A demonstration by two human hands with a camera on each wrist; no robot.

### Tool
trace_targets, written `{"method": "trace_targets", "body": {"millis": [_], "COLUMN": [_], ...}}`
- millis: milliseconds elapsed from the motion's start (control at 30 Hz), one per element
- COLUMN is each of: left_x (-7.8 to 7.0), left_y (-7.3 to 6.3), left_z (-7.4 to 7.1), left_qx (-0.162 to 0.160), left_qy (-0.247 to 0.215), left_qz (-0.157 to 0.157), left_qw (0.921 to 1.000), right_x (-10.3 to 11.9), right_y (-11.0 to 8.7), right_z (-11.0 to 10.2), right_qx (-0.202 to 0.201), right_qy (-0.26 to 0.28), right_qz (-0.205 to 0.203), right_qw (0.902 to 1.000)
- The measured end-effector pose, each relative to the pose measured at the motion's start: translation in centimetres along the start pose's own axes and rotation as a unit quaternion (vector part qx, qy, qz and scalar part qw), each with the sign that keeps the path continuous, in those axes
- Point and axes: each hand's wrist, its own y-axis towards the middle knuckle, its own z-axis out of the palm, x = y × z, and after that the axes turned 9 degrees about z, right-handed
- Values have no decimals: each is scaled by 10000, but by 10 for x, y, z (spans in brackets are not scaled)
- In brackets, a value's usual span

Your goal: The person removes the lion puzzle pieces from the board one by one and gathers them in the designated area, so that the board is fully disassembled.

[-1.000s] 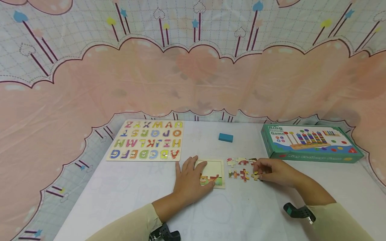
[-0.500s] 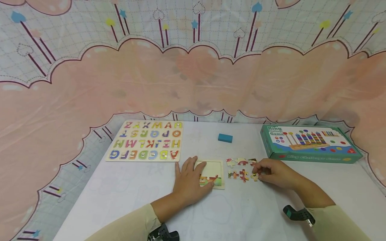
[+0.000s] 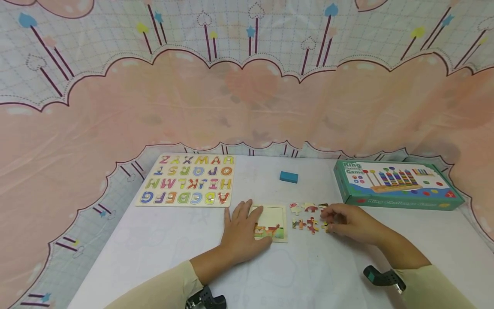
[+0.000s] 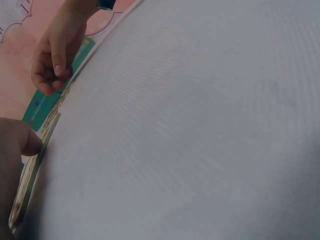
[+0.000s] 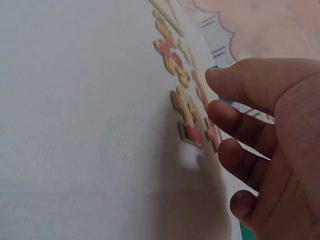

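Observation:
My left hand (image 3: 241, 234) lies over the left side of a small wooden puzzle tray (image 3: 274, 216), fingers spread, thumb by its near edge. Fitted picture pieces (image 3: 272, 231) fill the visible lower part of the tray; the hand hides the rest. Right of it, several loose jigsaw pieces (image 3: 312, 225) lie in two rows. Over the right end of those rows is my right hand (image 3: 349, 221), partly covering the end pieces. In the right wrist view its thumb and fingers are bent and apart, with nothing between them, beside a jigsaw piece (image 5: 187, 117) on the table.
An alphabet board (image 3: 187, 180) lies at the back left. A blue block (image 3: 288, 177) sits behind the tray. At the back right stands a green Ring Challenge Game box (image 3: 399, 184). A patterned cloth hangs behind the white table (image 3: 308, 274).
My right hand has shifted slightly left over the end pieces. The left thumb has drawn back from the fitted pieces toward the tray's near edge. The tray and loose pieces look unmoved.

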Motion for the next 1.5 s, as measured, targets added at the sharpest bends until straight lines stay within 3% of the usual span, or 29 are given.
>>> {"method": "trace_targets", "body": {"millis": [433, 867, 1133, 1333, 1500], "left_x": [7, 16, 21, 23, 23], "left_y": [-7, -14, -17, -20, -22], "left_z": [-3, -9, -10, -11, -10], "left_qx": [67, 14, -77, -129, -200], "left_qy": [86, 190, 164, 200, 241], "left_qz": [162, 184, 110, 125, 111], "left_qw": [9998, 9996, 9998, 9996, 9994], "right_x": [25, 51, 76, 92, 101], "right_y": [15, 45, 65, 78, 85], "right_z": [9, 37, 60, 78, 93], "right_qx": [233, 560, 521, 793, 998], "right_qy": [66, 501, 139, 144, -232], "right_qz": [-270, -724, -1012, -891, -843], "right_qw": [9993, 9945, 9934, 9928, 9912]}}
